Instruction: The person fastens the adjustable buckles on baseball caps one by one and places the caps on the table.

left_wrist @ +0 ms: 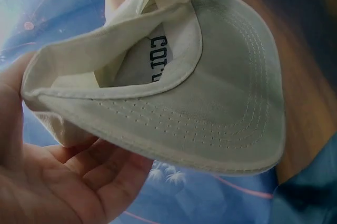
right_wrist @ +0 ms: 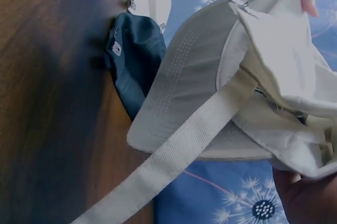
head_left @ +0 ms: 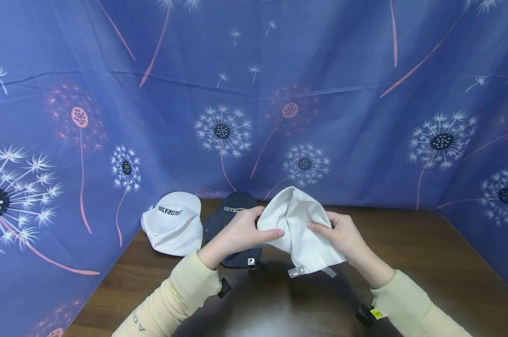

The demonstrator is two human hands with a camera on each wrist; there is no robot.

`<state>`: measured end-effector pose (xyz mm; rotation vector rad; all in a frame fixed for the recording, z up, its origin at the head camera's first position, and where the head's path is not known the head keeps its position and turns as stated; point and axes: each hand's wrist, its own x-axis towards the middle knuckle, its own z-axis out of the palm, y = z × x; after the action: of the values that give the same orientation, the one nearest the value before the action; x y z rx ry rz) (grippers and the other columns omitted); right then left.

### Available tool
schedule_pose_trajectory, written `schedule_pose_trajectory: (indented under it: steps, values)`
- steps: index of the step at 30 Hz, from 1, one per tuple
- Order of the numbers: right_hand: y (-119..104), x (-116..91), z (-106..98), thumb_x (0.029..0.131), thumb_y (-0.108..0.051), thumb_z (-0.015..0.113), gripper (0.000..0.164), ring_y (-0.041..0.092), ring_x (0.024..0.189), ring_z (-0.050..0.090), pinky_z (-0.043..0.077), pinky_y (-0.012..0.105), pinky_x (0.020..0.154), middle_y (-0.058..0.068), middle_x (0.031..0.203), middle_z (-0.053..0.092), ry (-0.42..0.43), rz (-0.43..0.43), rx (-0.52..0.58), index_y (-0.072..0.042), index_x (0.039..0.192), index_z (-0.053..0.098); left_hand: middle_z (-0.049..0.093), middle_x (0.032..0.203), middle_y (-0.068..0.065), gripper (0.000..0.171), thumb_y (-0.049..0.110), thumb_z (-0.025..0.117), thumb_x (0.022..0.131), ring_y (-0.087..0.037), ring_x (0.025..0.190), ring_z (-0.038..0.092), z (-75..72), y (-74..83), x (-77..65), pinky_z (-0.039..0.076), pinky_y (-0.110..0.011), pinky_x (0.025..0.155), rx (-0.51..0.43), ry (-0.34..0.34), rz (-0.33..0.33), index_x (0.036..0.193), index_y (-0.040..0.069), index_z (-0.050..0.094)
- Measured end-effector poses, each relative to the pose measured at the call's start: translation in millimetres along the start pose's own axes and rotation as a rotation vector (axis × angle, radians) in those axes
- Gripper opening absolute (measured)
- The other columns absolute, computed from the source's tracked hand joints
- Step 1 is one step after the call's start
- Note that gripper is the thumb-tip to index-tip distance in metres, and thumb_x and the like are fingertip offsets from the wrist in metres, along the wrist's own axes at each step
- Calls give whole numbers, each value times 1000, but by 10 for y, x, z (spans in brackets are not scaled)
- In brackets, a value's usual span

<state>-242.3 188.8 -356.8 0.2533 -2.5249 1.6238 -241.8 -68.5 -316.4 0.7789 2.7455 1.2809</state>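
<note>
Both hands hold a white cap (head_left: 296,224) up over the table, its metal buckle (head_left: 296,271) and loose strap (head_left: 330,272) hanging at the lower edge. My left hand (head_left: 246,229) pinches the cap's left side, thumb on the near face. On the opposite side, my right hand (head_left: 342,234) grips the fabric with its thumb in front. In the left wrist view the stitched underside of the brim (left_wrist: 226,87) shows, with part of the lettering visible through the opening. The free strap (right_wrist: 174,150) dangles across the brim in the right wrist view.
On the wooden table (head_left: 410,257), a dark cap (head_left: 241,260) lettered COLORADO lies behind my left hand and forearm. Left of it is another white cap (head_left: 174,229) with the same word. A blue dandelion-print cloth (head_left: 355,140) hangs behind and along the sides.
</note>
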Motion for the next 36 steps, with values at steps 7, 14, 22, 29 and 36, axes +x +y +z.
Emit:
schedule_pose_trajectory:
  steps: [7,14,22,29,36]
  values:
    - [57,20,-31,82,-20,73,36,16,58,63,53,32,52,10,75,68,-44,55,-13,9,103,64,66,77,3,33,35,73,77,-13,66,58,100,-97,34,47,-24,58,-7,39,39,98,9,67]
    - [136,30,-15,82,-18,73,34,14,57,62,53,32,52,6,72,67,-82,74,14,8,102,65,65,70,4,24,31,73,78,-8,60,56,143,-191,68,46,-23,56,-16,37,34,90,10,69]
    - [210,27,-27,81,-21,74,36,14,58,61,52,31,52,5,74,67,-95,75,-25,5,105,65,61,60,0,14,22,73,80,-17,43,58,107,-228,68,45,-26,46,-93,15,-28,81,9,68]
    - [213,45,-61,81,-23,73,41,16,61,62,53,31,54,9,81,68,-109,39,-49,3,111,64,57,54,1,12,19,72,82,-13,44,55,137,-268,108,46,-28,46,-100,65,-26,75,9,69]
    - [171,6,-127,84,-25,71,47,17,79,65,54,28,62,16,99,67,-146,-25,-74,1,121,58,59,56,0,12,17,75,79,-16,47,57,147,-351,155,49,-28,47,-185,92,-78,76,6,71]
